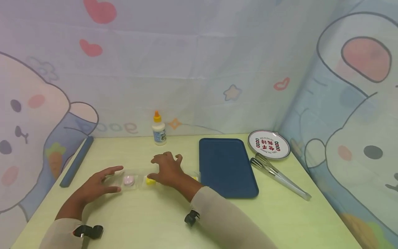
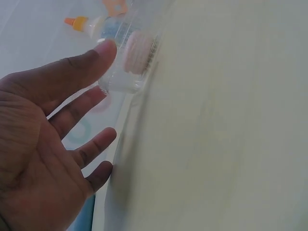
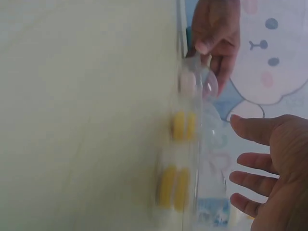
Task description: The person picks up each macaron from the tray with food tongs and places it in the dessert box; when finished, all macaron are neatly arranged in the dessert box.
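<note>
A long clear plastic box [image 1: 139, 180] of macarons lies on the table in front of me. The pink macaron [image 1: 129, 180] sits in its left end, with a yellow macaron [image 1: 150, 181] beside it. Another yellow macaron [image 3: 173, 188] shows in the right wrist view. My left hand [image 1: 93, 187] is at the box's left end, thumb and fingers spread apart; its thumb overlaps that end in the left wrist view. My right hand [image 1: 169, 170] hovers over the box's middle with loosely bent, spread fingers and hides part of it. Nothing is held in its fingers.
A glue bottle [image 1: 159, 131] with an orange tip stands at the back. Right of the box lies a dark blue tray [image 1: 228, 166], then metal tongs [image 1: 283, 178] and a printed plate [image 1: 269, 144]. A grey-blue bar [image 1: 76, 162] lies along the left edge. Printed curtains surround the table.
</note>
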A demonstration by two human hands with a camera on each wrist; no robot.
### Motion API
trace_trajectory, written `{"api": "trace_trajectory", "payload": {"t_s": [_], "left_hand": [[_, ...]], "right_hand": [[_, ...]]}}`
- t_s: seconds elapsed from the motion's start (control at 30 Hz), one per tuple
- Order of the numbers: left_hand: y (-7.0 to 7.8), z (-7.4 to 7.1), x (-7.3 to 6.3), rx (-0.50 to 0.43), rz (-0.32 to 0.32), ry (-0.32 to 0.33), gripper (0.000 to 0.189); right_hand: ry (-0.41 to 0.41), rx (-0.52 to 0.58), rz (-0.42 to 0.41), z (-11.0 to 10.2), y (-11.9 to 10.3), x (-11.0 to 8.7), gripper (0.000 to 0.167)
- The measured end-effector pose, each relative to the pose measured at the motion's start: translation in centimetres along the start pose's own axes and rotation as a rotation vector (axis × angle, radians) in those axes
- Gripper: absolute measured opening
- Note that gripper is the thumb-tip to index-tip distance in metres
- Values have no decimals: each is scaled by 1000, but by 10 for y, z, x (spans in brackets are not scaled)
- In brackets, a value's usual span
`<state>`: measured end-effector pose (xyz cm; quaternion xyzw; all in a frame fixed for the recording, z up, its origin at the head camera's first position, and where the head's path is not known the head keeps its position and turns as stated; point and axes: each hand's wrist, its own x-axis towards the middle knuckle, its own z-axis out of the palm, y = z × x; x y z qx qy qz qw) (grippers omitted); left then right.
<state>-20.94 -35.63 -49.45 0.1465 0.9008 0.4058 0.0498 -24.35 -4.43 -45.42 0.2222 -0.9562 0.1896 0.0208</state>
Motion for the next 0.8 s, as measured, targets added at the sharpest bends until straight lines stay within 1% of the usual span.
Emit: {"api": "trace_trajectory", "payload": {"t_s": [0.13, 0.3, 0.43, 0.57, 0.7, 0.8], "left_hand": [[1, -2, -2, 18, 22, 22, 88], [3, -2, -6, 40, -6, 47, 92], [4, 3, -9, 77, -11, 74, 96], [9, 5, -10, 167, -24, 103, 101], [15, 3, -9, 269, -61, 136, 104], [17, 5, -11, 339, -70, 162, 104]], "right_hand": [[56, 40, -5, -11, 21, -7, 50], [118, 51, 1, -19, 45, -17, 49], [148, 86, 22, -22, 64, -30, 51], [160, 84, 52, -26, 82, -43, 56], [181, 69, 83, -33, 97, -55, 59], [171, 49, 105, -39, 108, -66, 63]]}}
